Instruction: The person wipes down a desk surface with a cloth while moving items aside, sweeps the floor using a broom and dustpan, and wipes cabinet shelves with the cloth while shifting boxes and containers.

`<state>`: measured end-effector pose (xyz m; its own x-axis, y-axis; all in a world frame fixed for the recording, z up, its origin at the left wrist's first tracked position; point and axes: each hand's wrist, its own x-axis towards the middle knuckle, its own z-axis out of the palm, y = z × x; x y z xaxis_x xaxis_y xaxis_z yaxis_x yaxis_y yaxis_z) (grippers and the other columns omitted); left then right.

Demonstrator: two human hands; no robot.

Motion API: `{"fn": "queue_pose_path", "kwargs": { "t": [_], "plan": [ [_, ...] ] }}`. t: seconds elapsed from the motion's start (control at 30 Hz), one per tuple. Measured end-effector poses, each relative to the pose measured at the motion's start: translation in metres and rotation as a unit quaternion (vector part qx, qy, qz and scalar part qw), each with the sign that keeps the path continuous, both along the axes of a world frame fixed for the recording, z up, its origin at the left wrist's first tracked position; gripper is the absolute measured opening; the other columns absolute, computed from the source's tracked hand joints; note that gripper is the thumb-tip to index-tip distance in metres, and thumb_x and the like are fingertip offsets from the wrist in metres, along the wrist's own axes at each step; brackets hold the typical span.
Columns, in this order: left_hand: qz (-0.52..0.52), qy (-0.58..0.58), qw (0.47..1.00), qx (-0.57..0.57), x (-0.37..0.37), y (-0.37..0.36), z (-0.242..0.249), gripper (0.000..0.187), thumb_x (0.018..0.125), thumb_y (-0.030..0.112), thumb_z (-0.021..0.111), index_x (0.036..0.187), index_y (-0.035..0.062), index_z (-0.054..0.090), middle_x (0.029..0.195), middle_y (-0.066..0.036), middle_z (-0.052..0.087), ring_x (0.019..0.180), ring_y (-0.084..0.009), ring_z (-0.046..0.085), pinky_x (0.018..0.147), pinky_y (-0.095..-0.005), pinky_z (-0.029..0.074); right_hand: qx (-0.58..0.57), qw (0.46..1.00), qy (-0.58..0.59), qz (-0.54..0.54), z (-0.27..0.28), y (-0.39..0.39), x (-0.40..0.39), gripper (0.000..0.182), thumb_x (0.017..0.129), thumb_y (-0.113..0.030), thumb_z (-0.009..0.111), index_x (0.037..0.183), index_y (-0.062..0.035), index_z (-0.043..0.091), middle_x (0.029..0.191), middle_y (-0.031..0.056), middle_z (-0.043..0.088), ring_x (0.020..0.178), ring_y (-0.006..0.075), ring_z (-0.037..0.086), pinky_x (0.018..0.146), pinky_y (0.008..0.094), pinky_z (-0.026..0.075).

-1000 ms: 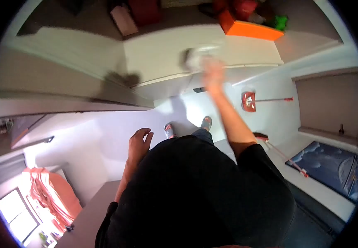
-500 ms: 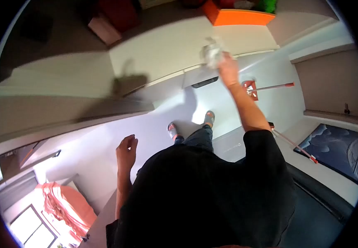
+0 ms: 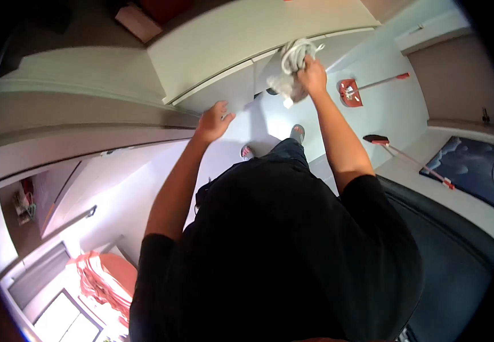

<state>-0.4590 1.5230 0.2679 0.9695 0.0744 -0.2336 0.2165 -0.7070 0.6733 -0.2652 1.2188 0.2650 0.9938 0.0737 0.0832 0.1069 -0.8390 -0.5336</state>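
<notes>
A bundled whitish cable or cord [image 3: 296, 55] with a pale, crumpled piece hanging below it is held in my right hand [image 3: 314, 77], in front of the cabinet's edge. The exact kind of bundle is hard to tell. My left hand [image 3: 215, 122] is raised near the lower cabinet front [image 3: 218, 90], fingers apart and holding nothing. Below the hands my two feet in sandals show on the pale floor.
A red dustpan [image 3: 351, 93] with a long handle lies on the floor at the right, and a broom [image 3: 376, 139] is below it. A black sofa [image 3: 446, 251] stands at lower right. Pink cloth [image 3: 101, 279] and a window are at lower left.
My left hand has risen up and to the right, toward the cabinet. My right hand still holds the bundle, now slightly higher in view. The view has shifted, and the orange box has nearly left it.
</notes>
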Motion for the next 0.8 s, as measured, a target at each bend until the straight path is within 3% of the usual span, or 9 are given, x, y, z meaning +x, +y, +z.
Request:
{"fn": "queue_pose_path", "kwargs": {
  "t": [0.07, 0.17, 0.27, 0.3, 0.4, 0.5, 0.6, 0.7, 0.8],
  "plan": [
    [-0.068, 0.021, 0.997, 0.009, 0.038, 0.009, -0.047, 0.054, 0.091, 0.03, 0.07, 0.133, 0.0001, 0.055, 0.119, -0.021, 0.068, 0.101, -0.0354, 0.069, 0.086, -0.043, 0.055, 0.011, 1.0, 0.013, -0.026, -0.022, -0.034, -0.037, 0.054, 0.074, -0.017, 0.063, 0.128, -0.0122, 0.064, 0.124, 0.025, 0.063, 0.112, 0.0433, 0.061, 0.099, 0.0483, 0.048],
    [0.058, 0.165, 0.95, -0.258, 0.094, -0.003, -0.077, 0.05, 0.091, 0.03, 0.068, 0.132, 0.0037, 0.058, 0.117, -0.02, 0.069, 0.097, -0.0334, 0.069, 0.088, -0.042, 0.054, 0.062, 0.975, 0.085, -0.197, -0.092, -0.153, -0.108, 0.06, 0.076, -0.016, 0.06, 0.135, -0.0088, 0.062, 0.13, 0.0252, 0.063, 0.121, 0.0411, 0.059, 0.105, 0.0443, 0.046],
    [0.122, 0.016, 0.976, -0.182, 0.135, 0.0, -0.145, 0.038, 0.092, 0.028, 0.062, 0.122, 0.0048, 0.065, 0.11, -0.019, 0.069, 0.095, -0.0303, 0.066, 0.087, -0.0425, 0.053, 0.031, 0.94, 0.117, -0.32, -0.069, -0.221, -0.179, 0.062, 0.075, -0.015, 0.057, 0.135, -0.0038, 0.06, 0.121, 0.0285, 0.066, 0.114, 0.0418, 0.064, 0.1, 0.0443, 0.048],
    [0.05, 0.109, 0.981, -0.154, 0.138, -0.007, -0.1, 0.026, 0.094, 0.023, 0.055, 0.105, 0.002, 0.067, 0.099, -0.019, 0.068, 0.092, -0.0287, 0.062, 0.084, -0.0449, 0.049, 0.052, 0.927, 0.133, -0.348, -0.066, -0.24, -0.2, 0.062, 0.076, -0.018, 0.059, 0.137, -0.0031, 0.059, 0.12, 0.0279, 0.067, 0.114, 0.0409, 0.065, 0.098, 0.0438, 0.049],
    [-0.045, -0.02, 0.994, -0.1, 0.157, 0.018, -0.194, 0.023, 0.094, 0.019, 0.051, 0.09, 0.0015, 0.065, 0.091, -0.017, 0.065, 0.09, -0.0259, 0.06, 0.079, -0.0441, 0.047, 0.166, 0.857, 0.184, -0.452, -0.093, -0.292, -0.243, 0.069, 0.083, -0.031, 0.067, 0.14, 0.0043, 0.052, 0.123, 0.0271, 0.067, 0.117, 0.0368, 0.064, 0.098, 0.0424, 0.047],
    [-0.053, -0.034, 0.995, -0.079, 0.139, -0.006, -0.122, 0.021, 0.094, 0.02, 0.056, 0.089, 0.0012, 0.065, 0.086, -0.016, 0.065, 0.086, -0.0292, 0.06, 0.08, -0.0419, 0.048, 0.139, 0.866, 0.19, -0.441, -0.099, -0.284, -0.22, 0.077, 0.084, -0.039, 0.075, 0.14, 0.0073, 0.051, 0.119, 0.0214, 0.067, 0.108, 0.0261, 0.065, 0.088, 0.038, 0.052],
    [0.096, 0.005, 0.985, -0.142, 0.131, -0.023, -0.103, 0.023, 0.093, 0.02, 0.067, 0.107, 0.0023, 0.069, 0.09, -0.016, 0.07, 0.086, -0.0329, 0.066, 0.083, -0.0389, 0.052, 0.39, 0.845, 0.139, -0.338, -0.132, -0.238, -0.139, 0.061, 0.089, -0.029, 0.072, 0.135, 0.0067, 0.054, 0.115, 0.0171, 0.069, 0.1, 0.0244, 0.066, 0.084, 0.0382, 0.054],
    [0.0, -0.068, 0.997, 0.046, 0.137, -0.08, 0.016, 0.029, 0.092, 0.017, 0.068, 0.118, 0.0044, 0.067, 0.092, -0.015, 0.071, 0.086, -0.0323, 0.069, 0.084, -0.0385, 0.053, 0.348, 0.893, 0.139, -0.248, -0.088, -0.161, -0.042, 0.058, 0.084, -0.023, 0.072, 0.134, 0.0019, 0.058, 0.121, 0.0195, 0.069, 0.106, 0.026, 0.066, 0.094, 0.037, 0.051],
    [-0.036, -0.098, 0.99, 0.09, 0.163, -0.117, 0.076, 0.036, 0.088, 0.017, 0.073, 0.12, 0.0024, 0.064, 0.103, -0.014, 0.07, 0.095, -0.0289, 0.067, 0.085, -0.0401, 0.053, 0.376, 0.921, 0.087, 0.049, -0.089, -0.118, 0.05, 0.035, 0.083, -0.009, 0.067, 0.117, -0.0065, 0.065, 0.107, 0.0178, 0.07, 0.102, 0.0276, 0.067, 0.089, 0.0364, 0.051]
  ]
}}
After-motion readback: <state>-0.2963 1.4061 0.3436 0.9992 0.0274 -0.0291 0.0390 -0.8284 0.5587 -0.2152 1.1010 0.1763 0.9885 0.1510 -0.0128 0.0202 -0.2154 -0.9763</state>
